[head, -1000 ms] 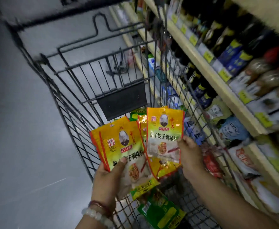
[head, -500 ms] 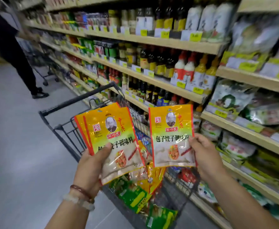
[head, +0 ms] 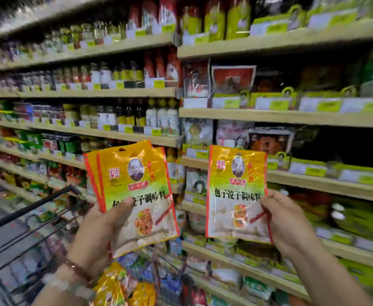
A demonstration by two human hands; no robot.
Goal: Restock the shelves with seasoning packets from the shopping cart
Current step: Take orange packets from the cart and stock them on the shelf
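- In front of the shelves [head: 291,118], above the shopping cart [head: 28,208], the left hand [head: 97,230] has its grip clamped on a small stack of seasoning packets [head: 134,195].
- The right hand [head: 285,221] pinches a single packet [head: 236,193].
- Carrying step, I'd say; next comes finding the matching shelf slot.

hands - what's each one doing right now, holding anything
Left hand: grips a small stack of yellow seasoning packets, thumb on the front.
Right hand: pinches a single seasoning packet by its right edge.
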